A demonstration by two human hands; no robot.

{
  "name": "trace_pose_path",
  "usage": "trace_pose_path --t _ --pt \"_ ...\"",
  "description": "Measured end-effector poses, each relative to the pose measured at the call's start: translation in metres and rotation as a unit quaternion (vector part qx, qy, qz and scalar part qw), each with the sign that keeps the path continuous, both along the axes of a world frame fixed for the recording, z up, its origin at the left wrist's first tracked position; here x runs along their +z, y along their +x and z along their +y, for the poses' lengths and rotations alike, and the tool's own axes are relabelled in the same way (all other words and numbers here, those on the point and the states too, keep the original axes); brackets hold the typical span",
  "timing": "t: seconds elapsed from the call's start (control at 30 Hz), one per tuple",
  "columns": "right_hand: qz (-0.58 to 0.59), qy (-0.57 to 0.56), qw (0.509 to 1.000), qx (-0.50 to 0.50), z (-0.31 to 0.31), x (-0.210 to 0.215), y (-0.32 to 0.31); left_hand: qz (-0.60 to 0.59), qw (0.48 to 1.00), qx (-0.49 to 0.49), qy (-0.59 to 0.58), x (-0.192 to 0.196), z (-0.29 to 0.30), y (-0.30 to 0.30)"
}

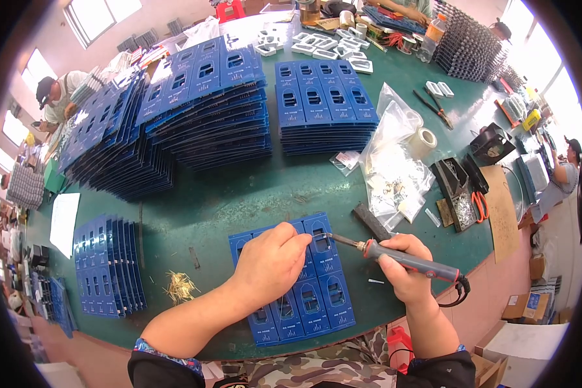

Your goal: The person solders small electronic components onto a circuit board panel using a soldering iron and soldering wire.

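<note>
Near the table's [239, 194] front edge lies a blue circuit panel [304, 297]. The left hand [271, 262] presses on it, fingers pinched (contents too small to tell). The right hand [404, 268] clenches a soldering iron [394, 255], tip touching the panel just beside the left fingertips.

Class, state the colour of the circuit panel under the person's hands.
Blue, with pale printed markings; the circuit panel shows best in the head view, on the green table.

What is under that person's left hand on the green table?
A blue circuit-board panel lies flat under the left hand, on the green table. The hand covers part of the panel; whatever its fingertips pinch cannot be seen.
</note>
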State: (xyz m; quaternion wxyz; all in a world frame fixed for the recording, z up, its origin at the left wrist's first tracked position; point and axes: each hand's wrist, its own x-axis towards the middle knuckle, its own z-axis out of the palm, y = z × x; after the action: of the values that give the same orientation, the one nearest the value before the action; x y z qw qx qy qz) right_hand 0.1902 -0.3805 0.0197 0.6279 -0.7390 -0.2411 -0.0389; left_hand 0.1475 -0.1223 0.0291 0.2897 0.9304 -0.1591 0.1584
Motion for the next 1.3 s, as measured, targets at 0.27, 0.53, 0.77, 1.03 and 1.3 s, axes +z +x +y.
trace_pose_path --t 0.27,0.53,0.77,1.03,1.3 --pt "0.035 -0.007 0.999 0.019 -0.0005 0.0059 -0.002 -0.004 1.0 -0.009 0.003 0.0004 0.0008 -0.001" --pt "-0.014 -0.003 1.0 0.012 0.0006 0.0027 0.002 0.0 1.0 -0.011 0.005 0.0014 0.0001 -0.0011" --pt "-0.024 -0.013 1.0 0.013 0.0015 0.0033 0.0026 0.005 1.0 -0.013 0.009 0.0012 0.0012 -0.0012" --pt "-0.011 0.015 1.0 0.011 -0.0012 -0.0004 0.0012 0.001 1.0 -0.012 0.0 0.0004 0.0006 -0.0011" --pt "-0.034 -0.011 0.999 0.019 0.0008 0.0024 0.002 0.004 1.0 -0.015 0.014 0.0008 0.0007 -0.0012"
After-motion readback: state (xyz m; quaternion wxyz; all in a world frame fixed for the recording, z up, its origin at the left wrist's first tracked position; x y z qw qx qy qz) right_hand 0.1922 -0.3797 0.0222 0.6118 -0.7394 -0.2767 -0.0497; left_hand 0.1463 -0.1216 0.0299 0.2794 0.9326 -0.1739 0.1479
